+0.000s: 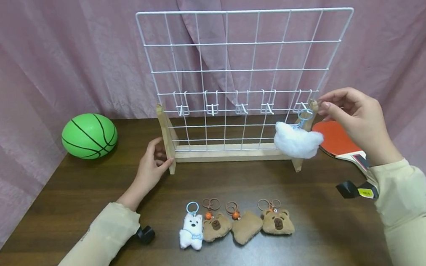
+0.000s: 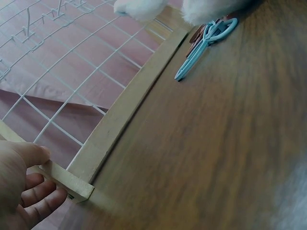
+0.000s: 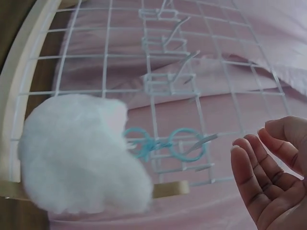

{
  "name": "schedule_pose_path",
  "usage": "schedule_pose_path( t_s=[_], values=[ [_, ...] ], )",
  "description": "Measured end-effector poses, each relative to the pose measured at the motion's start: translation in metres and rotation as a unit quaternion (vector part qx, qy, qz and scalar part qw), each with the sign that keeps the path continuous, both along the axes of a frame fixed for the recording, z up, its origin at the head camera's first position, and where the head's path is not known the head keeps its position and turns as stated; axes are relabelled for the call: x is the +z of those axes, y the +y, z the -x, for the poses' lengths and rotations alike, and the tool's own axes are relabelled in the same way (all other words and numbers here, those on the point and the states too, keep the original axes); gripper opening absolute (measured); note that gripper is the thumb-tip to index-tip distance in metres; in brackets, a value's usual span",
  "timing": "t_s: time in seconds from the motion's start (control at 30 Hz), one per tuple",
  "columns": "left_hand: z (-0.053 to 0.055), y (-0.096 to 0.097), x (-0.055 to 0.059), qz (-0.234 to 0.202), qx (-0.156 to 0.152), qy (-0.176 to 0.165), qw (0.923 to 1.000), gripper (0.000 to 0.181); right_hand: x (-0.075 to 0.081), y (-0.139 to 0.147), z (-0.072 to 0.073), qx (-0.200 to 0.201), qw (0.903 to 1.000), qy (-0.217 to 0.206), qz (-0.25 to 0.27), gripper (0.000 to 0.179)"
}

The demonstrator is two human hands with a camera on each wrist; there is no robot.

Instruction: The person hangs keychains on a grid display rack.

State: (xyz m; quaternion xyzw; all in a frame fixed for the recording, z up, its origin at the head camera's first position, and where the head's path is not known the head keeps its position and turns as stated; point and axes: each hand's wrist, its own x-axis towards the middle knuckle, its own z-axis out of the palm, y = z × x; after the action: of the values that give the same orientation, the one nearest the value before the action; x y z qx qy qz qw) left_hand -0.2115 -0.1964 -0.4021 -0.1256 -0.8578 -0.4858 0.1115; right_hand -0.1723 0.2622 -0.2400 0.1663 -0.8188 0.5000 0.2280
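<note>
A white plush keychain hangs by its blue ring from the rightmost hook of a white wire grid rack. My right hand is beside that hook; in the right wrist view the hand holds nothing, its fingers loosely bent and apart from the ring. My left hand grips the left wooden leg of the rack, thumb in front. The left wrist view shows that hand at the wooden foot.
In front of the rack lie a white bear keychain and brown plush keychains, one of them face-down. A green ball sits at left. A red paddle lies at right. More hooks line the grid.
</note>
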Motion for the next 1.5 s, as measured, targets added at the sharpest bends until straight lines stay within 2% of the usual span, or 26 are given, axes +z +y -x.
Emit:
schedule_pose_path(
  t_s=[0.27,0.53,0.7,0.87,1.17,1.5],
  values=[
    [0.0,0.0,0.0,0.005,-0.005,0.005,1.0,0.069,0.003,-0.009,-0.025,-0.003,0.9992,0.012,-0.038,0.019],
    [0.0,0.001,-0.001,0.009,-0.007,0.009,0.9999,0.069,-0.011,-0.02,-0.043,0.021,0.9973,0.032,-0.063,0.022],
    [0.0,0.002,-0.001,0.009,-0.007,0.011,0.9999,0.069,-0.027,-0.026,-0.051,0.047,0.9929,0.04,-0.101,0.027],
    [-0.001,0.001,0.0,0.009,-0.004,0.009,0.9999,0.069,-0.045,-0.033,-0.055,0.07,0.9888,0.008,-0.132,0.029],
    [0.0,0.0,0.001,0.015,-0.001,0.008,0.9998,0.069,-0.083,-0.044,-0.052,0.119,0.9789,-0.015,-0.165,0.025],
    [-0.001,0.0,-0.001,0.007,-0.001,0.011,0.9999,0.069,-0.12,-0.056,-0.049,0.175,0.9587,-0.072,-0.212,0.02]
  ],
)
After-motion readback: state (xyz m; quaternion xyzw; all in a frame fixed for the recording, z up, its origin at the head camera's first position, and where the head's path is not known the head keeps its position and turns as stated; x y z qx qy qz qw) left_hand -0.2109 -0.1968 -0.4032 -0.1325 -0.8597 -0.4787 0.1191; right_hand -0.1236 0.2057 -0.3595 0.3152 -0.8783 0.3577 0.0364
